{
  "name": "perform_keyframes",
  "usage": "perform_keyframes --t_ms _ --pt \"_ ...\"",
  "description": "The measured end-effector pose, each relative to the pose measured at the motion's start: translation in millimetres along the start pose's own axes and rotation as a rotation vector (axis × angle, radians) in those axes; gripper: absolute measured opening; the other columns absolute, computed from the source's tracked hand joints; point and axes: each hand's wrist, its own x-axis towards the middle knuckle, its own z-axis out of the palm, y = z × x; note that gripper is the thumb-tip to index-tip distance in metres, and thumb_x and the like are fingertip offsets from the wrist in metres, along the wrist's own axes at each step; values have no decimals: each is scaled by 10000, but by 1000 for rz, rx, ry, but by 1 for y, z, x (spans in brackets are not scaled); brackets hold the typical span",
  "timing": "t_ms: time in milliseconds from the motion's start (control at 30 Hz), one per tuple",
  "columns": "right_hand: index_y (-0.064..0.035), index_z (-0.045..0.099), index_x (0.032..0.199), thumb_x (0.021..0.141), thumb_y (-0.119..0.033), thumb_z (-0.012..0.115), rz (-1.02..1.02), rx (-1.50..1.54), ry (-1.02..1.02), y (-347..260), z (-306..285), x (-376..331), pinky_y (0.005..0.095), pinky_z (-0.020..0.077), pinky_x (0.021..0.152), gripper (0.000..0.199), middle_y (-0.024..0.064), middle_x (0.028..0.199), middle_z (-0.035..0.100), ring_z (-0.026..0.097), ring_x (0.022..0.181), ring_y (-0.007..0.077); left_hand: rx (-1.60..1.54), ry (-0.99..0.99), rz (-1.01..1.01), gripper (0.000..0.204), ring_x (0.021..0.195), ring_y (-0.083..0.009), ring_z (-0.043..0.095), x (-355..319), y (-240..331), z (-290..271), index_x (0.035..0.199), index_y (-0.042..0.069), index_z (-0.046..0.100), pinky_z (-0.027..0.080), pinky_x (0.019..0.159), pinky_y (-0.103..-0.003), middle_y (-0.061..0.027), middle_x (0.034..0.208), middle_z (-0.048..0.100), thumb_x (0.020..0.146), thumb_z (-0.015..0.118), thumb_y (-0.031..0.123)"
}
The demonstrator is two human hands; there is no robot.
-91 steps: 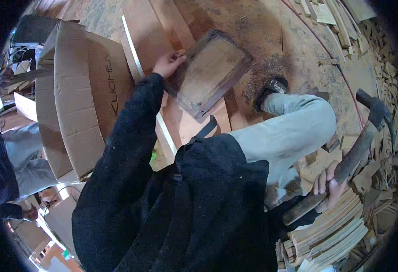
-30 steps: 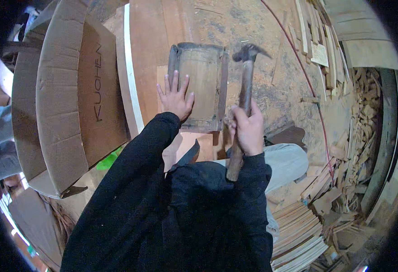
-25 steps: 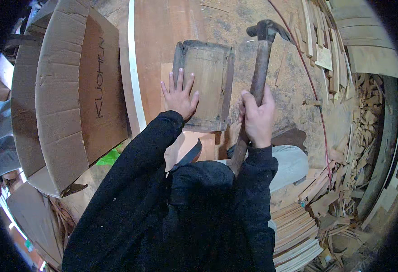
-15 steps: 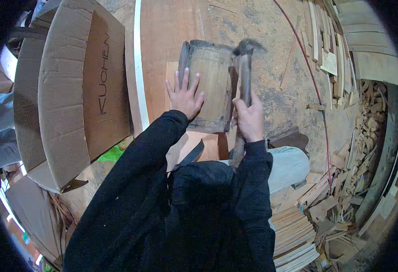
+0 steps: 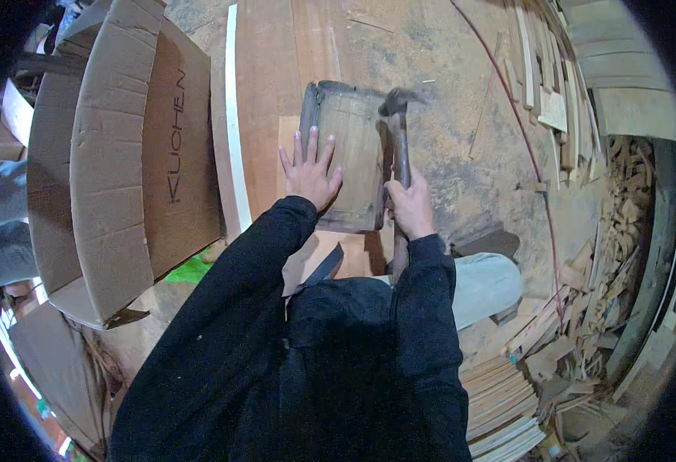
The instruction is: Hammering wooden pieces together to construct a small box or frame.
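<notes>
**Hammer down on the panel's right edge, panel pinned flat**

Left hand (image 5: 311, 171): open, fingers spread, palm flat on the lower-left part of the wooden panel (image 5: 349, 146). Same hold as 0.5 s and 1 s ago; it has not shifted.

Right hand (image 5: 411, 206): closed around the handle of the hammer (image 5: 397, 131), gripping about mid-handle. The handle runs toward 12 o'clock along the panel's right edge. At 0.8 s ago the head was raised and well off toward 1 o'clock; now it sits at the panel's upper-right corner, touching or just above the raised rim, contact not resolvable. So one swing has come down since then, and 3 s ago the hammer was off at the person's right side with the panel held tilted.

Judgement: striking in progress on the right rim, one hand bracing, work piece stable.

Panel location: lying flat on the wide plank (image 5: 272, 92) on the floor, just beyond the person's knees, at 12 o'clock from the hands.

Around it:
- white strip (image 5: 232, 131) along the plank's left edge
- cardboard box (image 5: 122, 154) at 9 o'clock
- thin red cable (image 5: 523, 138) at 2 o'clock
- stacked wood offcuts (image 5: 577, 323) at 4 o'clock
</notes>
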Motion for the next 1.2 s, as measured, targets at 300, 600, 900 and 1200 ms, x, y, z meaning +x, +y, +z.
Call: perform_keyframes --t_ms 300,600,900,1200 --pt "-56 431 1009 831 -61 515 -26 481 169 -96 -37 -36 216 348 377 197 -6 633 421 410 455 58 -107 72 -64 758 1356 -405 120 -9 -13 -4 1398 150 309 90 1051 -603 -218 1461 174 784 550 523" --pt "-34 418 1048 817 -54 512 58 797 326 -41 -46 -95 231 362 383 250 18 671 435 424 472 76 -200 -187 -457 1168 1240 -363 352 11 16 -43 1394 -30 128 245 1038 -502 -227 1302 404 588 781 507" --pt "-40 413 1060 813 -10 482 -114 952 390 -30 -49 -111 239 365 378 258 32 682 443 427 480 81 -413 -323 -637 855 1012 -376 578 36 -38 -12 1095 -108 537 466 876 -392 -253 1068 597 532 842 458" --pt "-66 387 965 811 -31 503 -110 917 321 -26 -47 -112 249 380 373 195 29 674 426 434 468 90 -281 -98 -323 599 1146 -423 420 -35 -12 5 1362 201 355 363 959 -489 -243 1262 418 819 574 325"
